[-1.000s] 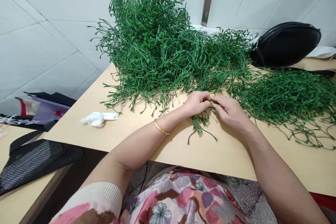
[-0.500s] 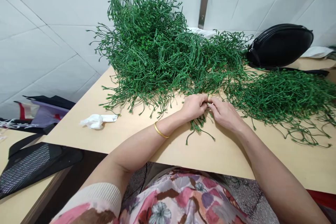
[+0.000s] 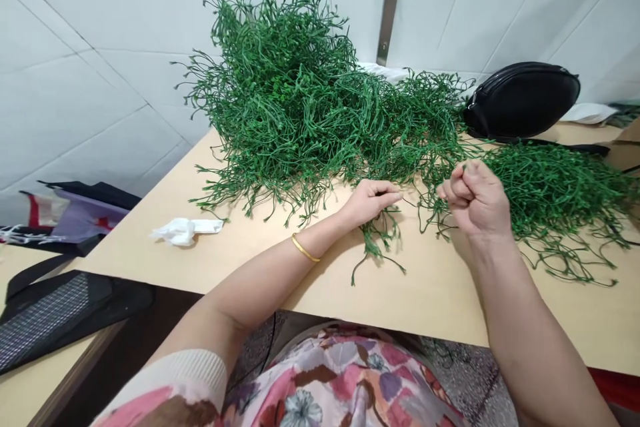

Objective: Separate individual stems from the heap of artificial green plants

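My left hand (image 3: 369,203) rests on the table with thumb and fingertips pinched together, seemingly on a thin green stem. Below its palm lies a small bunch of green stems (image 3: 377,240) with budded tips, which look like plastic sprigs. My right hand (image 3: 477,200) is raised and curled into a fist, in front of the right-hand heap of green stems (image 3: 555,180). A speck of green shows at its fingers; the rest of what it holds is hidden. Behind the hands spreads a large tangled pile of the same stems (image 3: 295,93).
A black oval bag (image 3: 525,100) stands at the back right by the tiled wall (image 3: 145,7). On the left of the table (image 3: 280,253) lies a crumpled white tissue (image 3: 183,231). A black mesh bag (image 3: 55,320) is on a lower surface at left.
My right hand has parted from my left, moving right and up, and is now in a fist. The left hand stays nearly in place. The view has tilted up slightly.
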The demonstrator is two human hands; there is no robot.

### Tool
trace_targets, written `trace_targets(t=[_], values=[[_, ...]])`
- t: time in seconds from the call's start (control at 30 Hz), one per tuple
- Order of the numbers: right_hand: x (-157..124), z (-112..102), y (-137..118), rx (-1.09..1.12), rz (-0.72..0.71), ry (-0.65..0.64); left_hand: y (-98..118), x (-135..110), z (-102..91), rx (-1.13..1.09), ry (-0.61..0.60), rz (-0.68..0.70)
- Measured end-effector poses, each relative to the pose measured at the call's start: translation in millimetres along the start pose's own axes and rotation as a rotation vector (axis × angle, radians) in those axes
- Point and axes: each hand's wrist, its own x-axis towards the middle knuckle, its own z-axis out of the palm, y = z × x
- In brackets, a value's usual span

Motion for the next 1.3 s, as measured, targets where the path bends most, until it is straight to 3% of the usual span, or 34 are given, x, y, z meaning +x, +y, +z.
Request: trace_targets(t=[0.13,0.2,0.27,0.37,0.47,0.57,0.7,0.8,0.9,1.03,1.17,1.3], values=[[5.9,-20.8,6.3,-0.733,-0.222,0.404,1.1,3.0,-1.7,-0.203,0.074,-0.133],[7.4,-29.5,10.3,-1.039,-0.277,0.487,1.3,3.5,-2.3,-0.265,0.081,-0.17],[7.1,-31.9,10.7,-1.159,-0.327,0.507,1.0,3.4,-2.2,-0.295,0.099,-0.199],[2.1,-19.5,5.6,-1.086,-0.44,0.388,-0.1,2.3,-0.6,-0.248,0.123,-0.17],[-7.5,5.8,2.9,-0.854,-0.439,0.124,-0.2,0.8,2.1,-0.169,0.14,-0.088],[-16.3,28.5,8.6,-0.662,-0.249,-0.115,0.5,-0.2,4.8,-0.169,0.158,0.001],[-19.2,38.9,19.0,-0.432,0.004,-0.274,-1.6,-0.1,6.8,-0.209,0.181,0.121],[-17.7,36.9,19.8,-0.291,0.071,-0.333,-3.7,-0.3,7.5,-0.133,0.194,0.177],[-16.7,34.3,16.9,-0.331,0.082,-0.33,-3.1,-1.3,8.4,-0.005,0.213,0.208],[-14.6,31.8,16.4,-0.446,0.069,-0.287,1.5,-2.2,7.9,0.041,0.216,0.144],[-11.7,29.0,20.5,-0.419,0.118,-0.267,6.0,-1.6,5.1,0.023,0.226,0.061],[-11.1,27.5,21.5,-0.489,0.076,-0.284,7.3,-1.3,4.1,0.016,0.12,0.059]])
